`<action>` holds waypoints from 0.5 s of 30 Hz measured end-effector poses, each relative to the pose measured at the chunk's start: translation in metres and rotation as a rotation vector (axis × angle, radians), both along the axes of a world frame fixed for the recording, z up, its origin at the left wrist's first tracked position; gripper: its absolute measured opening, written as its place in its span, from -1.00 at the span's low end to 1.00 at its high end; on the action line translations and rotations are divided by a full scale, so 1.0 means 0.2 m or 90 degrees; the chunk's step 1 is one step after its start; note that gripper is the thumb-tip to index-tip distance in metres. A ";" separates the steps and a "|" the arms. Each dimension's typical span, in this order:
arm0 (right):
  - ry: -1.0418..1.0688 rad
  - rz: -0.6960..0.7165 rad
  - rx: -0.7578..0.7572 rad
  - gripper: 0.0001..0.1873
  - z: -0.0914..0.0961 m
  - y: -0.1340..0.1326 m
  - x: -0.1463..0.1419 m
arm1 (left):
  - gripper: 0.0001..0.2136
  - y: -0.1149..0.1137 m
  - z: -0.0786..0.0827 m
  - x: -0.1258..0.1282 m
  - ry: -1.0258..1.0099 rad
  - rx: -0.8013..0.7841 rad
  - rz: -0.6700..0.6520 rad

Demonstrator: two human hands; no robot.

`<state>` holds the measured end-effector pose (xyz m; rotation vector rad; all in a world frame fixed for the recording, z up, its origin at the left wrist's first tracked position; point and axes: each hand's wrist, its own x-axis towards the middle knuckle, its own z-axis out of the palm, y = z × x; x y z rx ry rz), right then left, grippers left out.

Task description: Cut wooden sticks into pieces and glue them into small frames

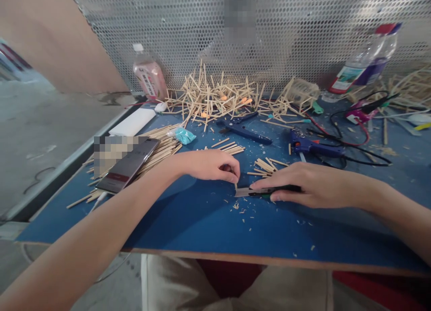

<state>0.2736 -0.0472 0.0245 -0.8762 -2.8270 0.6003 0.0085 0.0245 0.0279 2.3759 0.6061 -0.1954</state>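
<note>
- Table [202, 230]: blue top with a pale front edge, nearest the viewer; the person's lap showed below it.
- Shavings [243, 208]: scattered on the table, just in front of both hands.
- Right hand [313, 185]: lay low on the table with its fingers curled shut around the cutter.
- Cutter [251, 192]: dark handle under the right fingers, bare blade pointing left, its tip touching the stick.
- Left hand [208, 165]: closed, its fingertips pinching the stick.
- Stick [235, 184]: a short piece, held about upright on the table between the two hands.
- Cut sticks [264, 165]: a small pile just behind the hands.
- Phone [129, 165]: to the left, lying on a bundle [164, 145] of long sticks.
- Packet [184, 135]: teal, beside the bundle.
- Pliers [244, 130] and glue gun [310, 146]: both blue, mid-table, the gun with a black cord.
- Heap [208, 95]: tangled sticks at the back.
- Bottle [150, 75]: pink label, back left, against the mesh [168, 24].
</note>
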 end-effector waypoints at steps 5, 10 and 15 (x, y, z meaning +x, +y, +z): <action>-0.049 0.010 0.016 -0.54 -0.02 0.01 0.02 | -0.74 0.01 -0.01 0.00 0.001 -0.001 0.001; -0.043 0.012 0.070 -0.56 -0.04 0.02 0.02 | -0.74 0.01 -0.01 0.00 0.005 0.016 0.009; -0.062 -0.024 0.142 -0.54 -0.06 0.00 0.01 | -0.75 0.00 0.00 0.00 0.012 0.014 0.006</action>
